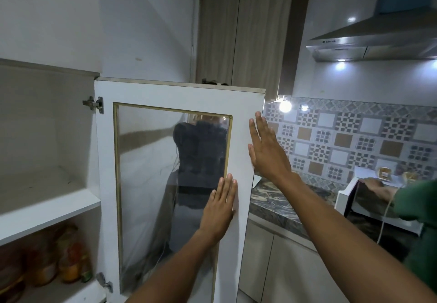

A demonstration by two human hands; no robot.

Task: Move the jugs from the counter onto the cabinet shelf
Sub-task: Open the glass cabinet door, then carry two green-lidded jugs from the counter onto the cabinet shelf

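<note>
A white cabinet door [243, 104] with a mirrored glass panel stands swung open in front of me. My left hand [220, 205] lies flat against its frame beside the glass, fingers apart and holding nothing. My right hand [266, 149] is flat near the door's free edge, fingers spread. To the left the open cabinet shows a bare white upper shelf [47, 198]. The shelf below holds blurred orange and yellow bottles [68, 255]. No jug is visible in this view.
A dark marble counter [279, 205] runs to the right under a patterned tile wall. A white microwave [369, 203] sits on it, with another person's hand [376, 184] and green sleeve [418, 210] over it. A steel range hood [378, 40] hangs above.
</note>
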